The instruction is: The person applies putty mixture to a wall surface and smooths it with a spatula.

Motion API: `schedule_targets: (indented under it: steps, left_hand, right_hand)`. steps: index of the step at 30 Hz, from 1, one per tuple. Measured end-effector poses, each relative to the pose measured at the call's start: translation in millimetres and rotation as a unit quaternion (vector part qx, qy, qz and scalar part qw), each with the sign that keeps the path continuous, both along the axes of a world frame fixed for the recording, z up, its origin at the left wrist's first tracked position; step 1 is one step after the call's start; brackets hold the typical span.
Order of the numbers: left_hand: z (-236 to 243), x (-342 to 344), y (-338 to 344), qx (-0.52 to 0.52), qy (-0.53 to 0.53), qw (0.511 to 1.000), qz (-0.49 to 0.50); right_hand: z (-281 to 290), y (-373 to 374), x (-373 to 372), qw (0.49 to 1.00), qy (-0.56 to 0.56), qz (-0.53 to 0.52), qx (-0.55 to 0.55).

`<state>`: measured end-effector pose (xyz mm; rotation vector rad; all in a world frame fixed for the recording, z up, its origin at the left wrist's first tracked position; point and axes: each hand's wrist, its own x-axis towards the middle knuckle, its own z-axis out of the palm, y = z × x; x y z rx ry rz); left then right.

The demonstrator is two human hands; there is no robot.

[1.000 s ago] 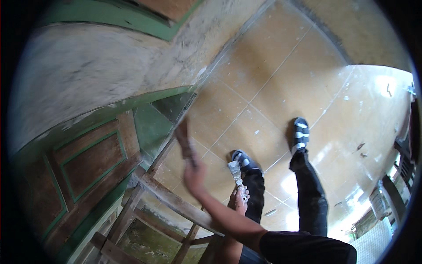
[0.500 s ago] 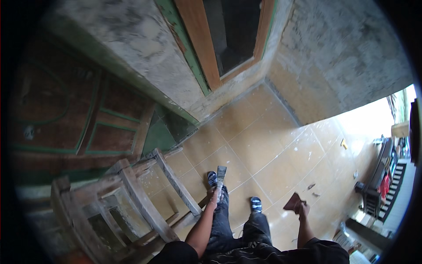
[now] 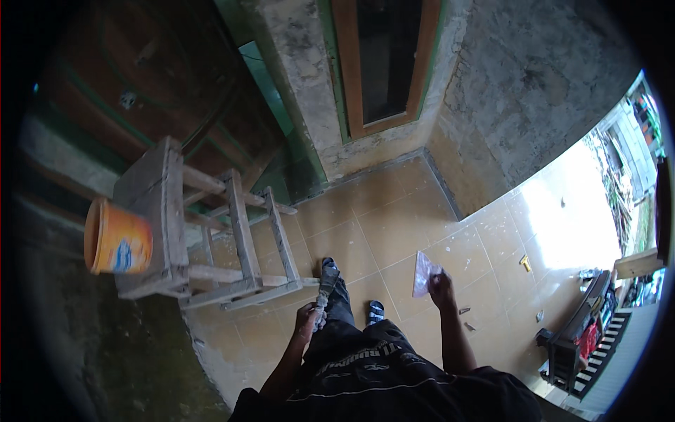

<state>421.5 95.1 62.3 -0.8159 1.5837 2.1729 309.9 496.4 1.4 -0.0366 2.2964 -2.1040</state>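
My left hand (image 3: 306, 320) is closed round the pale, caked handle of a putty knife (image 3: 329, 280). Its grey blade points forward, over my left leg and sandal. On the right, my right hand (image 3: 441, 287) pinches a thin, flat, pale pinkish piece (image 3: 422, 273) with a straight edge; its exact kind is unclear. Both tools are held apart from the walls, above the tiled floor (image 3: 394, 232). To my left stands a worn wooden step ladder (image 3: 242, 232), with an orange bucket (image 3: 130, 243) at its top; the bucket's contents are hidden.
Ahead, a wood-framed window (image 3: 387, 63) sits between patchy grey plastered walls (image 3: 520, 84). A dark brown door (image 3: 169, 91) with green trim is at the left. A dark bench (image 3: 583, 330) with objects on it stands right. Small scraps (image 3: 464, 310) lie on the tiles.
The view has shifted, bringing the ladder's top and the orange bucket into sight. My right hand has turned the flat piece from a reddish-brown face to a paler one. Both hands keep their hold.
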Motion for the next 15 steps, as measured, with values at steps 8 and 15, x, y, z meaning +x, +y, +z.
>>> schedule_targets:
  steps: [8,15]
  left_hand:
    - [50.7,111.3,-31.5,-0.093,0.083,0.985,0.116]
    - [38.7,200.0,-89.5,-0.047,0.08,0.961,0.262]
  right_hand:
    - [78.3,-87.3,-2.7,0.965,0.211,0.091,0.13]
    - [121.2,-183.1,68.7,0.932,-0.188,0.152,-0.269]
